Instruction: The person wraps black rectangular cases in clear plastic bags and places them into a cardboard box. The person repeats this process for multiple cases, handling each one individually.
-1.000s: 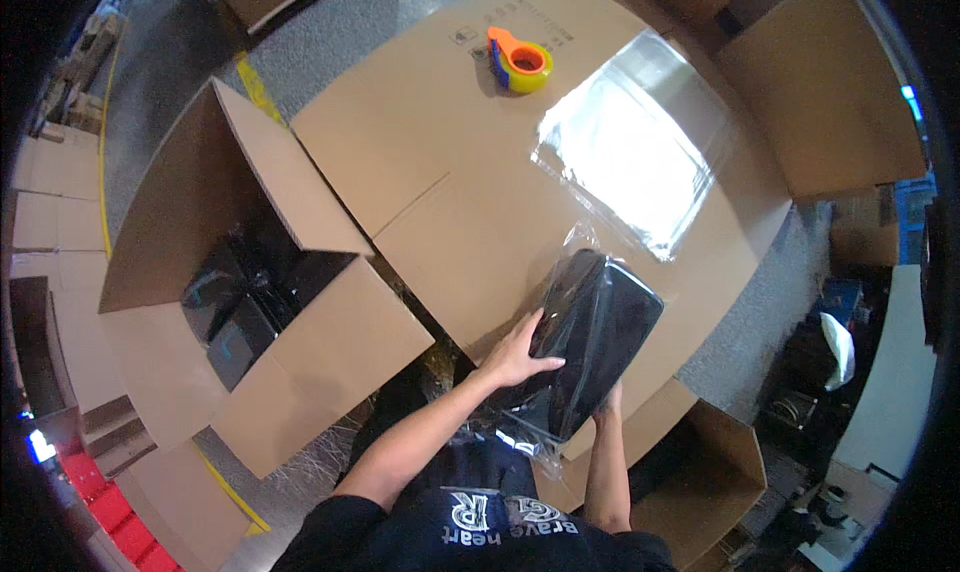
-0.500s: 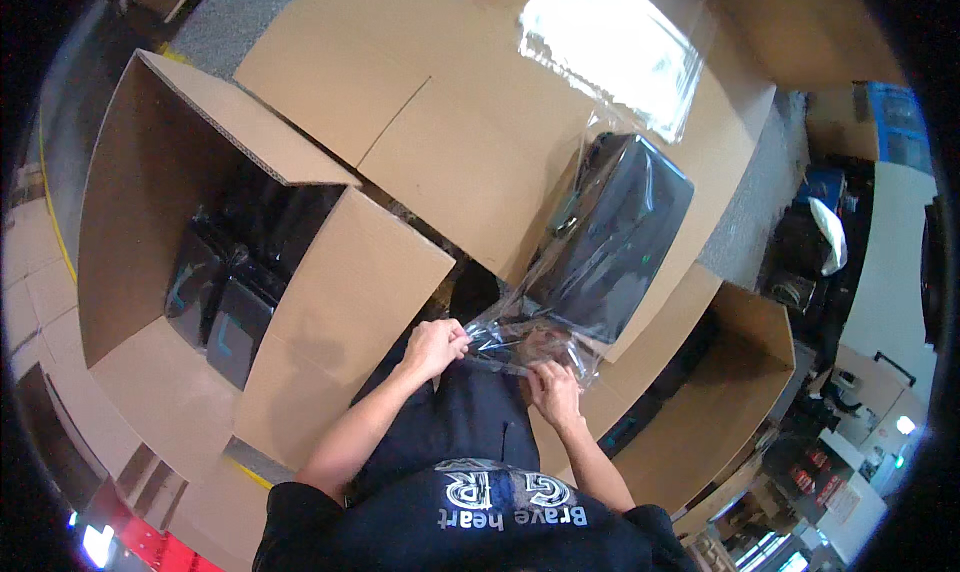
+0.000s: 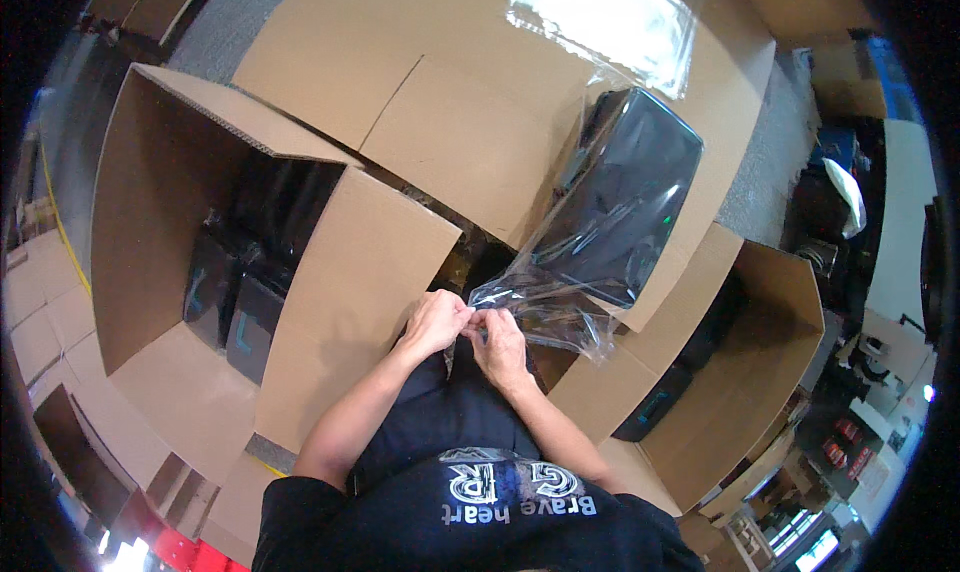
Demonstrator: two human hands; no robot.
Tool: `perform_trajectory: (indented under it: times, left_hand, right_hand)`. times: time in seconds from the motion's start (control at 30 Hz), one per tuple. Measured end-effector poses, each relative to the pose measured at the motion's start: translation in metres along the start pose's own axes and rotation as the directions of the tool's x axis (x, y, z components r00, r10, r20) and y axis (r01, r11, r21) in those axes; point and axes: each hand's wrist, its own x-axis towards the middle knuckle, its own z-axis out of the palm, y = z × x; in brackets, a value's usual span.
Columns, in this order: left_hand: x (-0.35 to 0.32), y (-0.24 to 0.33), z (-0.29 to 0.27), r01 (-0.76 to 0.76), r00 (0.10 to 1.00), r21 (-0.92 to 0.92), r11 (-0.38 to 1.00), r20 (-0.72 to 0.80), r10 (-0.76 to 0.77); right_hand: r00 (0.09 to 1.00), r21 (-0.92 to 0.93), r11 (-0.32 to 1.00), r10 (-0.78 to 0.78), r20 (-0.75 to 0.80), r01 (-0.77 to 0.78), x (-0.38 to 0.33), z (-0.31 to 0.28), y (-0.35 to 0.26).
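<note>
Both hands now pulled in close to the body, at about 6 o'clock from the bagged black item (image 3: 625, 197). Left hand (image 3: 435, 322) and right hand (image 3: 500, 347) pinched side by side on the open end of the clear plastic bag (image 3: 535, 307), fingers closed tight on the film. A second ago spread flat over the black item itself; since then slid down to the mouth. Looks like the sealing step. Bag resting on the flat cardboard sheet (image 3: 450, 102), with an open box (image 3: 200, 232) at 9 o'clock and another box (image 3: 770, 372) at 3 o'clock
</note>
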Motion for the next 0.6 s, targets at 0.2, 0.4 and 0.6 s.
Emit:
perform_trajectory:
  times: [0.2,0.4,0.6]
  left_hand:
    - [0.001,-0.004,0.003,0.054,0.998,-0.053,0.997,-0.015,-0.055]
    - [-0.006,-0.02,-0.023,0.137,0.964,-0.379,0.915,0.262,-0.035]
    - [0.001,-0.007,-0.044,-0.526,0.545,0.732,0.433,-0.1,0.832]
  right_hand:
    - [0.99,-0.063,0.989,0.137,0.011,-0.136,-0.114,-0.055,0.056]
    - [0.19,-0.468,0.399,0.882,0.431,-0.789,-0.362,-0.136,0.053]
    - [0.885,-0.303,0.832,0.432,-0.172,-0.465,-0.2,-0.199,0.115]
